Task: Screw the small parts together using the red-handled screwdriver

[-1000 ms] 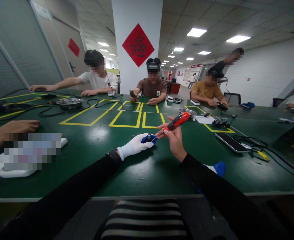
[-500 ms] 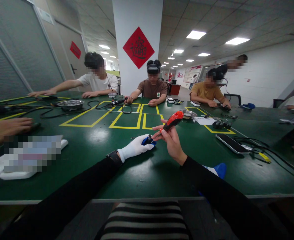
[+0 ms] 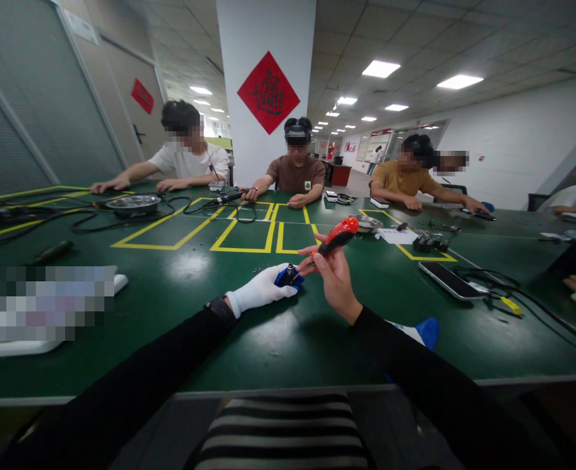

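Note:
My left hand (image 3: 263, 287), in a white glove with blue fingertips, is wrapped round a small dark part (image 3: 290, 274) with a metal tip on top. To its right, my bare right hand (image 3: 334, 274) grips a red and black screwdriver (image 3: 337, 237). The handle tilts up to the right, and the shaft points down left at the small part. Whether the tip touches the part is too small to tell. A blue and white glove (image 3: 424, 331) lies partly behind my right forearm.
On the green table (image 3: 194, 352), a phone (image 3: 450, 281) and cables (image 3: 513, 297) lie at the right, below several black blocks (image 3: 431, 243). A white device (image 3: 33, 346) sits at the left. A metal dish (image 3: 132, 205) stands farther back. People sit across the table.
The small part in my left hand has turned slightly, with its metal tip more upright. A co-worker's hand has left the near left. The person in yellow has stretched an arm rightward.

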`<control>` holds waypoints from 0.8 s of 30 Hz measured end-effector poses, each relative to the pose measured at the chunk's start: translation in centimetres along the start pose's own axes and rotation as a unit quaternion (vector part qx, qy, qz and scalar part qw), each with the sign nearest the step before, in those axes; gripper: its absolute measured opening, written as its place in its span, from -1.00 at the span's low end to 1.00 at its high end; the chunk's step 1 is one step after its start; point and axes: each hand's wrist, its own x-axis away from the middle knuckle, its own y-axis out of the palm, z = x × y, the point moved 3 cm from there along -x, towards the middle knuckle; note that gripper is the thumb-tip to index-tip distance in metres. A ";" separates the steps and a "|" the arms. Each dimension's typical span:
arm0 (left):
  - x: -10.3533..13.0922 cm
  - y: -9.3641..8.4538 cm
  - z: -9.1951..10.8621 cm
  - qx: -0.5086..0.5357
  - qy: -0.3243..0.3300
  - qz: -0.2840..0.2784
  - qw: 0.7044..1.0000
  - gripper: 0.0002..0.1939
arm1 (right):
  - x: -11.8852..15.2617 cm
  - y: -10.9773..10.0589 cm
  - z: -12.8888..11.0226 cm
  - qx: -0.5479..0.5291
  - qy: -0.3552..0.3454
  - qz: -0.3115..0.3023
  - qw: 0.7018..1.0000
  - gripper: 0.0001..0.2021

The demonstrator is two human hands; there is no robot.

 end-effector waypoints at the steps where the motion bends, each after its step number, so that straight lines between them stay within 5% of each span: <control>1: 0.0 0.0 0.1 0.001 -0.006 -0.003 1.000 -0.62 | 0.0 0.0 0.0 0.001 0.001 -0.002 1.000 -0.63; 24: -0.3 0.1 -0.4 0.057 -0.033 -0.016 0.998 -0.62 | 0.4 0.2 0.1 0.015 -0.022 -0.009 1.000 -0.68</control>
